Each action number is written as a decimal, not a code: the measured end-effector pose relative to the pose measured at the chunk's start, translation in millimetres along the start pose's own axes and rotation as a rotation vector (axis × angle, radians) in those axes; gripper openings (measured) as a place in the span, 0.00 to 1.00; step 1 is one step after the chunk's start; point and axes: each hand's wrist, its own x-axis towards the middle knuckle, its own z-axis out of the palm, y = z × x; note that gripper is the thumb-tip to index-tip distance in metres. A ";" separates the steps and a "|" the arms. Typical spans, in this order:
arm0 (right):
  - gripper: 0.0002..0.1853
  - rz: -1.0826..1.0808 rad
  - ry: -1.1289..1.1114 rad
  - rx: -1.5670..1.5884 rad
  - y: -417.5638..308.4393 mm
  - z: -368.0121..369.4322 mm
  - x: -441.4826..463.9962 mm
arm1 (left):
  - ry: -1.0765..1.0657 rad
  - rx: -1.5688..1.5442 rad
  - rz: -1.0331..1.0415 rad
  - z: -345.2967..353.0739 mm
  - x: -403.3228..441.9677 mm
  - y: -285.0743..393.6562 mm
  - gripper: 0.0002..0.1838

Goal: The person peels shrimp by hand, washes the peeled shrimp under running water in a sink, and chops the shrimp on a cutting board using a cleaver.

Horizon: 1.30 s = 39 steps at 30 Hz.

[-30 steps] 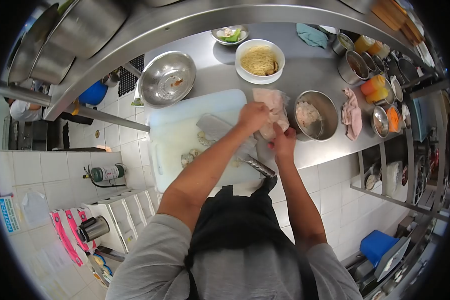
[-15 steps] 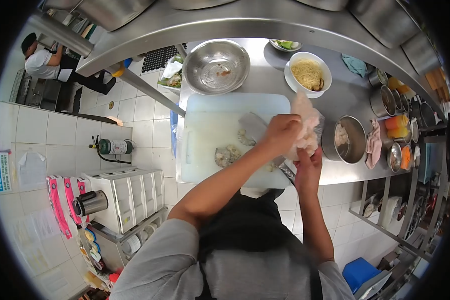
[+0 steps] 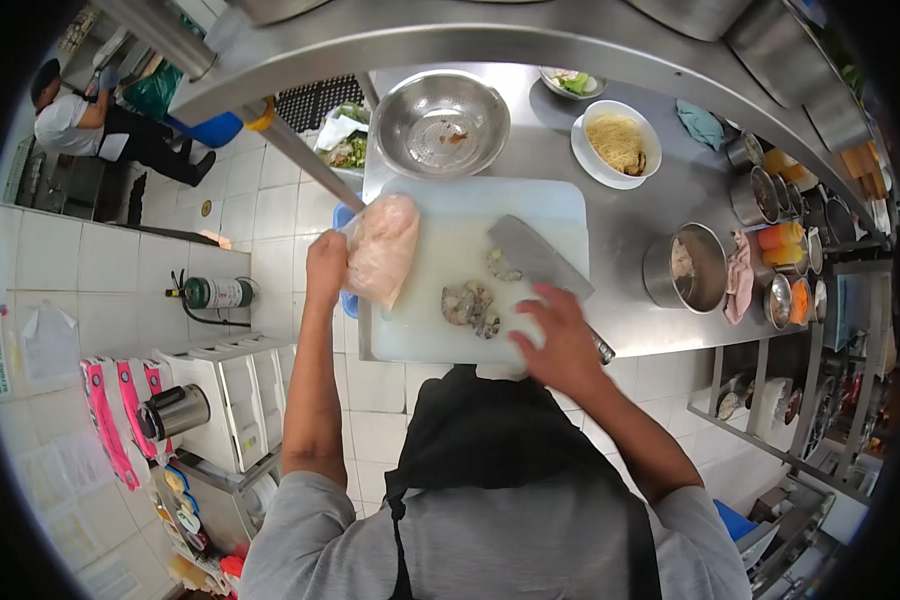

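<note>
My left hand (image 3: 326,265) is closed on the gathered end of a clear plastic bag (image 3: 383,245) filled with pale pink meat, over the left edge of the white cutting board (image 3: 410,338). My right hand (image 3: 562,345) has its fingers spread, above the board's front right part, and holds nothing. Beside it lies a wide-bladed knife (image 3: 538,256), its dark handle past the board's front right edge. A small heap of raw shrimp (image 3: 466,304) sits mid-board, with another shrimp (image 3: 500,266) near the blade.
Behind the board stand a steel bowl (image 3: 443,125) and a white bowl of noodles (image 3: 615,143). To the right are a steel pot (image 3: 692,268) and a pink cloth (image 3: 739,280). A shelf (image 3: 450,35) overhangs the table. Another person (image 3: 80,125) works at the far left.
My left hand has carried the bag from the board's right side to its left edge. My right hand has let go of the bag and moved left, its fingers now spread.
</note>
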 end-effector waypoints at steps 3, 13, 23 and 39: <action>0.27 0.255 -0.046 -0.193 51.6 -8.1 -29.5 | -0.024 -0.101 0.003 0.4 -12.2 -1.2 0.16; 0.21 0.347 0.067 -0.043 68.2 -17.0 -52.5 | 0.024 0.004 0.105 17.5 -19.9 0.8 0.13; 0.14 0.664 0.408 0.622 94.5 -45.6 -170.6 | 0.023 0.432 0.813 138.2 -104.5 117.3 0.15; 0.13 1.156 1.280 0.664 175.6 -120.2 -413.9 | -0.838 0.352 1.091 734.2 -278.3 207.6 0.30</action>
